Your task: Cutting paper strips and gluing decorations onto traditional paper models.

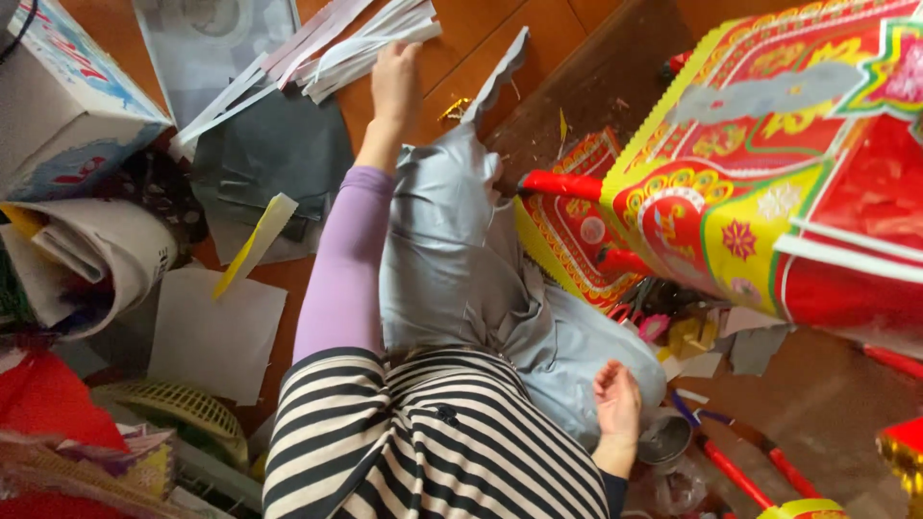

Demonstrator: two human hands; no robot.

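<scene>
My left hand (395,85), on an arm in a lilac sleeve, reaches far forward. Its fingers are closed among a bundle of long white paper strips (327,53) that fans out to the left over the wooden floor. A large sheet of silver-grey paper (447,250) lies over my lap and runs forward beside that arm. At the sheet's near right edge rests my right hand (617,399), palm up, fingers loosely apart and holding nothing. A small round metal bowl (665,440) sits just right of it.
A big red and yellow ornate paper box (769,183) with red rods fills the right side. Scissors and paper scraps (673,332) lie under it. Dark grey sheets (274,154), a white sheet (216,332), rolled paper (96,255), a printed carton (67,96) and a woven basket (183,408) crowd the left.
</scene>
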